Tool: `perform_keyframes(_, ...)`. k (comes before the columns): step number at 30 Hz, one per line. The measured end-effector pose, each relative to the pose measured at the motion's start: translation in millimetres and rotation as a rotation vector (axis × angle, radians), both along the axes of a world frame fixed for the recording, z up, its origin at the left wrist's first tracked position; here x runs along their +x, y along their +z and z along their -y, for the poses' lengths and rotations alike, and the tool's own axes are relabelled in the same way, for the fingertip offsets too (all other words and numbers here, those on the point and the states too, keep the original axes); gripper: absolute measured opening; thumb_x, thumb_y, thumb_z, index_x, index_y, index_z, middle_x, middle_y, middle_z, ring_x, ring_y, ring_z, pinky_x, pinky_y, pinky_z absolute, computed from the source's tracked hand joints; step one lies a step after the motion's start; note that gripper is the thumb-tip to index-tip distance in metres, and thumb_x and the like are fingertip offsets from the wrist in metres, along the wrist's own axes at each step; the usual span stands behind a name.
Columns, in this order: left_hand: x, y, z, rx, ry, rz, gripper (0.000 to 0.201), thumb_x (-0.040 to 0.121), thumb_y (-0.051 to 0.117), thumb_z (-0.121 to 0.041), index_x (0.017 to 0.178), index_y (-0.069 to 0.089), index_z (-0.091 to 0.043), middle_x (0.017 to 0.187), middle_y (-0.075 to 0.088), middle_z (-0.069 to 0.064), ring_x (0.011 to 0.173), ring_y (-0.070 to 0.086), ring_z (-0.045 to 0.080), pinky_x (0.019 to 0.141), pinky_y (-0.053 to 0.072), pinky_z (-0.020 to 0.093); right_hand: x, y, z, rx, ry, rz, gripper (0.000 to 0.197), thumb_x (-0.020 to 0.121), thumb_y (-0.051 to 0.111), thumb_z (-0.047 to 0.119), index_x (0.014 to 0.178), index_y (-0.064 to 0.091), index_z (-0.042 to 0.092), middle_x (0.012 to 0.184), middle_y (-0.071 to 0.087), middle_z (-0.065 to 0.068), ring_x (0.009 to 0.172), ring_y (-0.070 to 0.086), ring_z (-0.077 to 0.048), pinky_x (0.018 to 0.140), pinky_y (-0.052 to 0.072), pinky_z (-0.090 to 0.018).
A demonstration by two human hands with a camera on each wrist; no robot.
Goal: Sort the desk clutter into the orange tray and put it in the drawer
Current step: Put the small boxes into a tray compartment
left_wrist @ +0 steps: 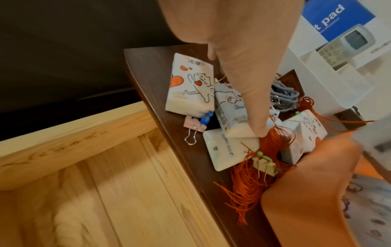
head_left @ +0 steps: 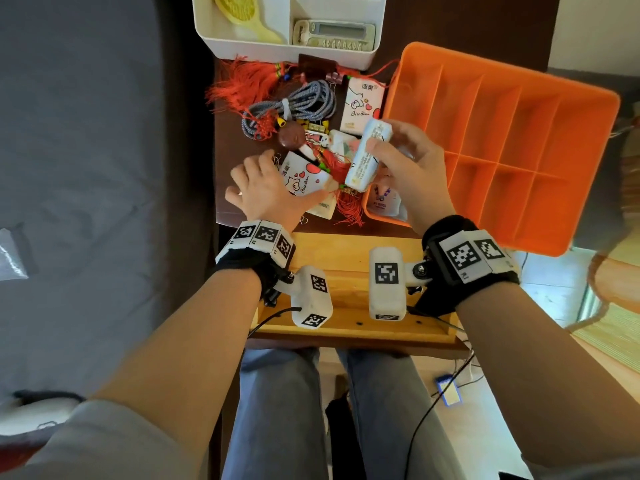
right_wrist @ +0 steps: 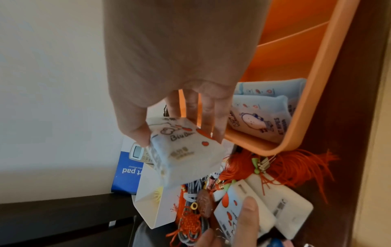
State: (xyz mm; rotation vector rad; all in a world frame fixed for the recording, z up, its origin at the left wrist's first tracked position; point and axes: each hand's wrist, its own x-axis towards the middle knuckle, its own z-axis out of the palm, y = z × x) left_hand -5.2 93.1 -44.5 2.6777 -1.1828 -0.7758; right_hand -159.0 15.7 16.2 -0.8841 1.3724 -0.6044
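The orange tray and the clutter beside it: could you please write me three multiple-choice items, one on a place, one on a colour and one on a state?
1. Where in the orange tray do the blue packs lie?
A. The near-left corner compartment
B. The far-right corner compartment
C. A long slot in the middle

2. What colour is the brush in the white organizer?
A. Blue
B. Yellow
C. Black

3. What is the right hand doing?
A. Resting flat on the drawer
B. Hanging open and empty
C. Gripping a tissue pack held off the desk

Key:
1. A, as the right wrist view shows the packs standing in the tray's rounded near corner.
2. B, as the brush is pale yellow in the head view.
3. C, as thumb and fingers close round the pack above the clutter.
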Motion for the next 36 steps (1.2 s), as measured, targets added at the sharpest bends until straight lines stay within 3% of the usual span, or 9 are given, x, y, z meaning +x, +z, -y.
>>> perform_keyframes(5, -4, -5, 1, -0.004, -0.033, 0.001, 0.097, 0.055, 0.07, -0.07, 0.129, 0.04, -0.016, 0.129, 0.046, 0.006, 0.124, 0.032, 0.03, 0.101, 0.025, 0.05, -4, -3, -7, 0.01, -0.024, -0.019, 0.029, 0.087, 0.064, 0.012, 0.116, 0.06, 0.008, 0.095, 0.065, 0.003, 0.08, 0.066, -0.003, 0.059, 0.05, -0.014)
perform_keyframes(11, -6, -7, 2, -0.035, -0.017, -0.032, 0.09, 0.059, 0.074, -0.059, 0.13, 0.041, -0.015, 0.127, 0.047, 0.006, 0.123, 0.033, 0.029, 0.1, 0.023, 0.047, -8, -3, -13, 0.032, -0.026, -0.012, 0.026, 0.088, 0.063, 0.012, 0.113, 0.06, 0.011, 0.094, 0.066, 0.004, 0.087, 0.067, -0.008, 0.064, 0.054, -0.019)
perform_keyframes(14, -7, -5, -1, -0.12, 0.012, -0.08, 0.094, 0.057, 0.071, -0.063, 0.131, 0.042, -0.014, 0.126, 0.047, 0.007, 0.12, 0.036, 0.028, 0.096, 0.027, 0.042, -9, -2, -15, 0.037, -0.033, -0.016, 0.02, 0.088, 0.062, 0.012, 0.108, 0.061, 0.014, 0.091, 0.066, 0.005, 0.081, 0.067, -0.006, 0.061, 0.053, -0.018)
perform_keyframes(17, -7, 1, -6, -0.293, 0.018, -0.23, 0.095, 0.052, 0.06, -0.066, 0.126, 0.047, -0.008, 0.118, 0.048, 0.012, 0.106, 0.039, 0.023, 0.087, 0.03, 0.03, -9, 1, -17, 0.075, -0.036, -0.016, 0.014, 0.089, 0.06, 0.013, 0.102, 0.061, 0.018, 0.088, 0.066, 0.004, 0.071, 0.067, -0.002, 0.056, 0.053, -0.019)
perform_keyframes(20, -8, 10, -7, -0.403, 0.01, -0.386, 0.085, 0.054, 0.064, -0.053, 0.122, 0.045, -0.004, 0.115, 0.046, 0.011, 0.105, 0.038, 0.016, 0.086, 0.037, 0.025, -9, 4, -17, 0.109, -0.025, -0.012, 0.014, 0.09, 0.058, 0.013, 0.102, 0.062, 0.02, 0.089, 0.066, 0.0, 0.074, 0.067, -0.007, 0.058, 0.055, -0.024)
perform_keyframes(24, -13, 20, -3, -0.425, -0.033, -0.493, 0.077, 0.058, 0.076, -0.028, 0.121, 0.038, -0.005, 0.117, 0.044, 0.01, 0.108, 0.048, 0.018, 0.088, 0.043, 0.021, -8, 8, -16, 0.118, -0.017, -0.03, 0.018, 0.091, 0.056, 0.013, 0.108, 0.062, 0.015, 0.087, 0.065, 0.0, 0.074, 0.065, -0.011, 0.054, 0.053, -0.022)
perform_keyframes(30, -23, 28, 5, -0.471, -0.118, -0.554, 0.079, 0.058, 0.08, -0.027, 0.121, 0.037, -0.004, 0.117, 0.045, 0.01, 0.107, 0.049, 0.013, 0.089, 0.04, 0.011, -10, 13, -16, 0.133, 0.022, -0.022, 0.019, 0.092, 0.054, 0.015, 0.108, 0.063, 0.018, 0.087, 0.068, 0.001, 0.069, 0.068, -0.006, 0.052, 0.054, -0.022)
perform_keyframes(34, -31, 33, 9, -0.437, -0.111, -0.642, 0.08, 0.058, 0.082, -0.024, 0.119, 0.032, -0.011, 0.114, 0.051, 0.002, 0.107, 0.056, 0.013, 0.091, 0.05, 0.036, -15, 15, -17, 0.134, 0.041, -0.005, 0.015, 0.093, 0.053, 0.014, 0.101, 0.063, 0.021, 0.086, 0.068, 0.002, 0.068, 0.066, -0.005, 0.057, 0.056, -0.022)
perform_keyframes(36, -35, 36, 11, -0.442, -0.091, -0.659, 0.077, 0.06, 0.083, -0.025, 0.118, 0.033, -0.01, 0.109, 0.054, -0.002, 0.103, 0.059, 0.011, 0.088, 0.052, 0.036, -20, 17, -18, 0.136, 0.02, 0.027, 0.015, 0.094, 0.051, 0.011, 0.095, 0.063, 0.02, 0.083, 0.066, -0.001, 0.063, 0.065, -0.004, 0.049, 0.051, -0.017)
